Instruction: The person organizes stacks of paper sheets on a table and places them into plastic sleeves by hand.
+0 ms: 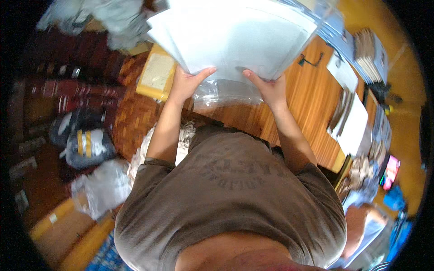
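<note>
Left hand (186, 86) and right hand (272, 90) pinch fanned white sheets (235, 43), thumbs (207, 73) on top, other fingers hidden, spread unclear; slackening pressure could let sheets slide apart

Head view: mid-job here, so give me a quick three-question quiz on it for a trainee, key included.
1. True or false: the left hand and right hand both hold the white sheets.
2. The tabletop is: A) white marble; B) brown wood grain; C) green felt.
3. What see-through material shows between the two hands, at the near edge of the white sheets?

Key: 1. True. 2. B. 3. Clear plastic.
</note>
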Action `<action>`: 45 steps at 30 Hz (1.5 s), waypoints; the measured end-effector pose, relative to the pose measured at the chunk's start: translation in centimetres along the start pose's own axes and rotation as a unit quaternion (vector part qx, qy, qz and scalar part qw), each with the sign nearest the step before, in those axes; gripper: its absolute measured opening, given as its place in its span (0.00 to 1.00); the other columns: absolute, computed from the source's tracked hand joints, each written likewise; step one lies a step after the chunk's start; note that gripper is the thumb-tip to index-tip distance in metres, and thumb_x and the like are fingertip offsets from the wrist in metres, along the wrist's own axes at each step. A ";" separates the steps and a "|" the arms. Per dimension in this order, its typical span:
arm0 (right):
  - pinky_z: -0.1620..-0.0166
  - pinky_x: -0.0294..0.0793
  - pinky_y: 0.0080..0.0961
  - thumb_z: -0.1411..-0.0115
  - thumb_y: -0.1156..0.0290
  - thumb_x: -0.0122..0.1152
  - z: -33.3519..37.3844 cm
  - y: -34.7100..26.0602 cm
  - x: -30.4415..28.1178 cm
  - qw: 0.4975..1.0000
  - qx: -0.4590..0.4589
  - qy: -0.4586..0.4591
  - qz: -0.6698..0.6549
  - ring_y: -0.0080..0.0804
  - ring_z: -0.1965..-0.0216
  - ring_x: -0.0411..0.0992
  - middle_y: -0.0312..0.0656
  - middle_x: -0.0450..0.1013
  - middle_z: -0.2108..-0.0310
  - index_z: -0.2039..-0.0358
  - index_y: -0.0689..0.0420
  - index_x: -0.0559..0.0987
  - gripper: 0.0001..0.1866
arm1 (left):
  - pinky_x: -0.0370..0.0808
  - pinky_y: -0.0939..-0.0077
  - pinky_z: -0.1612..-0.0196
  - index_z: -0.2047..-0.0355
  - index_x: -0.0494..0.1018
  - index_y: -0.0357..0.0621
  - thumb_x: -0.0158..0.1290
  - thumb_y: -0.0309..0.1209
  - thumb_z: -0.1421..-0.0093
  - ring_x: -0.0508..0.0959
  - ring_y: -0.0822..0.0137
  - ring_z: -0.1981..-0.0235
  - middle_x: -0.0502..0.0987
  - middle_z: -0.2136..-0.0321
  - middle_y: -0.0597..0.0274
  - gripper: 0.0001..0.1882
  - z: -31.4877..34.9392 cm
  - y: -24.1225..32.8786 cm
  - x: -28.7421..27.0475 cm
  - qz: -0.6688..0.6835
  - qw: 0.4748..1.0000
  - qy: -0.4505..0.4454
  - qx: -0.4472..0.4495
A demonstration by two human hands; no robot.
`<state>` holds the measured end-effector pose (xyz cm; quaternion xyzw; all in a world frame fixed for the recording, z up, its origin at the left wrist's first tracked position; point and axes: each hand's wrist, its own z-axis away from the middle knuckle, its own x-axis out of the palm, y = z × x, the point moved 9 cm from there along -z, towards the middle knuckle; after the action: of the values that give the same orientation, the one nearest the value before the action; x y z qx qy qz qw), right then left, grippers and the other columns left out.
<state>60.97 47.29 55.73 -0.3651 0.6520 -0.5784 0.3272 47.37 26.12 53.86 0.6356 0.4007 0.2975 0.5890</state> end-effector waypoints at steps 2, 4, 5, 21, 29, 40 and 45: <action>0.58 0.79 0.24 0.44 0.71 0.77 1.8 1.7 -3.5 0.989 0.089 0.100 0.061 0.24 0.63 0.79 0.40 0.83 0.65 0.63 0.64 0.85 0.12 | 0.79 0.70 0.53 0.51 0.76 0.34 0.72 0.31 0.48 0.81 0.67 0.57 0.82 0.58 0.56 0.27 -2.2 -0.1 3.5 -0.045 0.995 -0.092 -0.016; 0.52 0.78 0.28 0.44 0.70 0.76 4.0 3.0 -5.8 0.982 0.075 0.172 -0.023 0.27 0.58 0.79 0.42 0.82 0.60 0.57 0.63 0.83 0.17 | 0.78 0.69 0.51 0.48 0.74 0.34 0.73 0.33 0.48 0.81 0.66 0.54 0.82 0.56 0.54 0.30 -4.3 1.7 7.0 -0.074 0.980 -0.187 0.003; 0.50 0.78 0.30 0.43 0.70 0.75 5.2 4.7 -6.7 0.970 0.087 0.209 -0.084 0.30 0.56 0.78 0.43 0.81 0.56 0.53 0.63 0.81 0.19 | 0.78 0.69 0.49 0.47 0.74 0.35 0.73 0.34 0.48 0.80 0.65 0.53 0.81 0.54 0.53 0.31 -5.2 2.2 8.7 -0.089 0.968 -0.235 0.011; 0.34 0.65 0.46 0.29 0.53 0.55 16.0 22.8 -7.4 0.828 0.294 0.382 -0.287 0.41 0.35 0.63 0.44 0.63 0.34 0.34 0.61 0.65 0.31 | 0.72 0.60 0.39 0.36 0.63 0.37 0.62 0.38 0.38 0.74 0.52 0.41 0.70 0.39 0.45 0.35 6.6 -12.4 5.7 -0.149 0.986 -0.054 -0.056; 0.34 0.64 0.40 0.31 0.44 0.53 22.4 20.7 -9.5 0.792 0.584 -0.100 -0.147 0.46 0.40 0.69 0.52 0.67 0.38 0.33 0.62 0.62 0.38 | 0.71 0.58 0.39 0.36 0.63 0.38 0.58 0.40 0.34 0.75 0.49 0.42 0.73 0.43 0.43 0.32 10.7 -14.9 5.8 -0.230 0.970 0.052 -0.056; 0.43 0.70 0.26 0.28 0.61 0.55 24.0 14.4 3.8 0.745 0.330 -0.574 0.083 0.33 0.49 0.75 0.44 0.79 0.53 0.48 0.63 0.77 0.19 | 0.80 0.69 0.57 0.41 0.69 0.40 0.54 0.34 0.32 0.84 0.65 0.62 0.83 0.57 0.57 0.21 44.1 -8.2 -1.7 -0.175 0.855 0.378 -0.309; 0.46 0.73 0.27 0.29 0.59 0.55 29.1 21.1 8.1 0.704 0.326 -0.607 0.172 0.33 0.53 0.77 0.46 0.80 0.55 0.49 0.64 0.77 0.19 | 0.79 0.72 0.65 0.41 0.68 0.39 0.55 0.34 0.33 0.81 0.69 0.67 0.82 0.60 0.55 0.22 75.9 -12.2 -8.5 -0.066 0.626 0.693 -0.352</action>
<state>79.42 26.70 31.36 -0.3897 0.1341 -0.3417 0.8446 105.66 -20.09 32.86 -0.0422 0.5961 0.7285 0.3347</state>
